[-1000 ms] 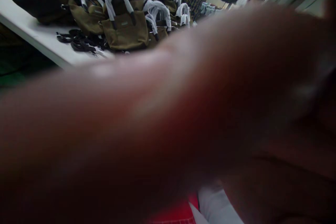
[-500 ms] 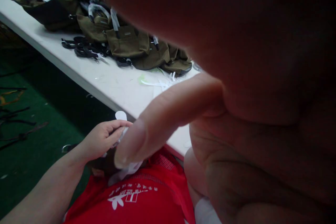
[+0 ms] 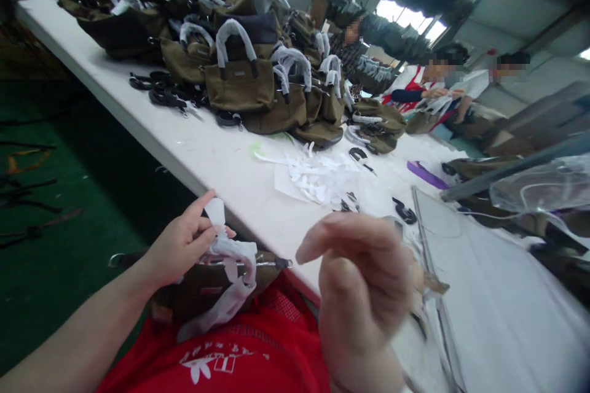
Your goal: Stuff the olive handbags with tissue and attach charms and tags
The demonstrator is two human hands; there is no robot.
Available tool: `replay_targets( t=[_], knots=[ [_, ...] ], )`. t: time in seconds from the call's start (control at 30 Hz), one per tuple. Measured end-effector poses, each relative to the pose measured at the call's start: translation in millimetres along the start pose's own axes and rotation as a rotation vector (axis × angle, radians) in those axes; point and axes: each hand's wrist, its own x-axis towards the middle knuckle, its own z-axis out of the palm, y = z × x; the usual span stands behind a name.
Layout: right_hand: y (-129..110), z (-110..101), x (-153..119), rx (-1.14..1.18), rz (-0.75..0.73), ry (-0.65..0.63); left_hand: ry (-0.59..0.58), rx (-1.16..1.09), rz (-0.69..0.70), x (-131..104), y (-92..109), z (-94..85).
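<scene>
My left hand (image 3: 187,239) pinches a white strip with a rounded, widened end (image 3: 215,212) between thumb and fingers. Just beside it are the bag's handles (image 3: 242,282), wrapped in white, translucent film. The olive-brown handbag (image 3: 203,288) lies in my lap against the table's edge, its zipper running along the top. In the air to the right of the bag is my right hand (image 3: 364,295), slightly blurred. Its fingers are bent and apart from the thumb, and nothing shows between them.
Many similar handbags (image 3: 239,86) crowd the far side of the white table (image 3: 152,141). Coiled black straps (image 3: 170,95) lie before them. White strips (image 3: 318,178) are heaped mid-table. A purple strip (image 3: 426,175) lies further right. Two co-workers (image 3: 442,89) work at the back right.
My right hand has dropped from close before the camera to beside the bag, uncovering the table and room. My left hand stays at the handles with the white strip, its index finger now raised.
</scene>
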Motion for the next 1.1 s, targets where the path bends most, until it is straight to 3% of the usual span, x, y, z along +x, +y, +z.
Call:
replay_targets(
  t=[0.07, 0.17, 0.23, 0.33, 0.4, 0.57, 0.67, 0.83, 0.93, 1.1],
  knots=[
    [26, 11, -12, -0.033, -0.002, -0.099, 0.021, -0.013, 0.003, 2, -3, -0.5],
    [61, 29, -40, -0.289, -0.024, -0.473, 0.027, -0.066, -0.038, 8, -8, -1.5],
    [75, 40, -59, -0.511, -0.114, -0.61, -0.045, -0.102, -0.074, 12, -10, -2.9],
    [81, 54, -77, -0.677, -0.305, -0.589, -0.16, -0.138, -0.076, 17, -12, -4.7],
    [78, 62, -78, -0.656, -0.417, -0.528, -0.158, -0.125, -0.079, 18, -13, -5.1],
    [62, 74, -58, -0.501, -0.492, -0.444, -0.174, -0.124, -0.085, 11, -15, -5.0],
    [60, 79, -40, -0.395, -0.303, -0.286, -0.257, -0.108, -0.019, 5, -14, -6.0],
    [78, 90, -23, -0.129, 0.262, -0.106, -0.315, -0.123, 0.078, -3, -11, -9.1],
    [86, 96, -24, -0.056, 0.414, -0.087, -0.333, -0.161, 0.083, -3, -12, -10.2],
    [92, 97, -25, 0.086, 0.584, -0.105, -0.269, 0.034, 0.147, 0, -15, -8.8]
  ],
)
